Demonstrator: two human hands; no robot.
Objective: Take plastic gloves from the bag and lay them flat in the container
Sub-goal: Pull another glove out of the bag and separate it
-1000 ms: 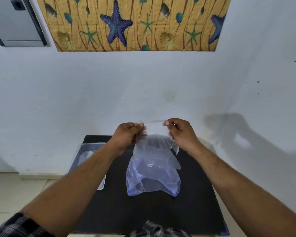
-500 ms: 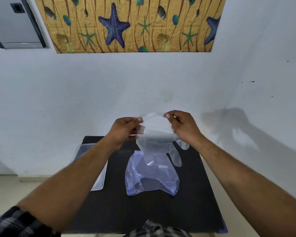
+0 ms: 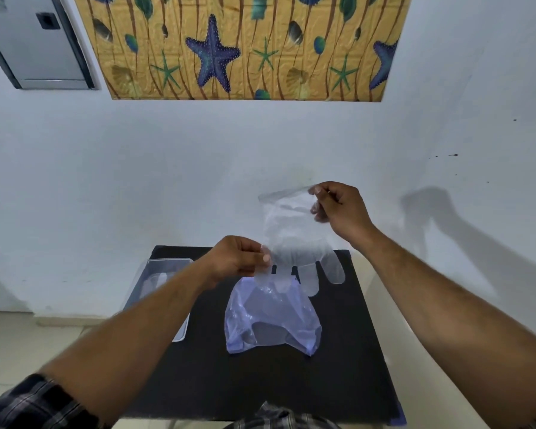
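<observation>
A clear plastic glove (image 3: 294, 239) hangs in the air above the table, cuff up and fingers down. My right hand (image 3: 342, 212) pinches the cuff's upper right corner. Lower down, my left hand (image 3: 239, 261) pinches the glove's left edge near the thumb. Under the glove lies a bluish translucent plastic bag (image 3: 270, 320), crumpled on the black table top (image 3: 338, 382). At the table's left edge stands a clear plastic container (image 3: 167, 267), partly hidden by my left forearm; something pale and flat lies in it.
The small black table stands against a white wall (image 3: 167, 168). Light floor (image 3: 13, 345) shows to its left. A sea-themed panel (image 3: 245, 48) and a grey box (image 3: 34, 41) hang high on the wall.
The glove has been lifted higher, clear of the bag. My right hand went up and right with the cuff; my left hand dropped to the glove's lower left edge.
</observation>
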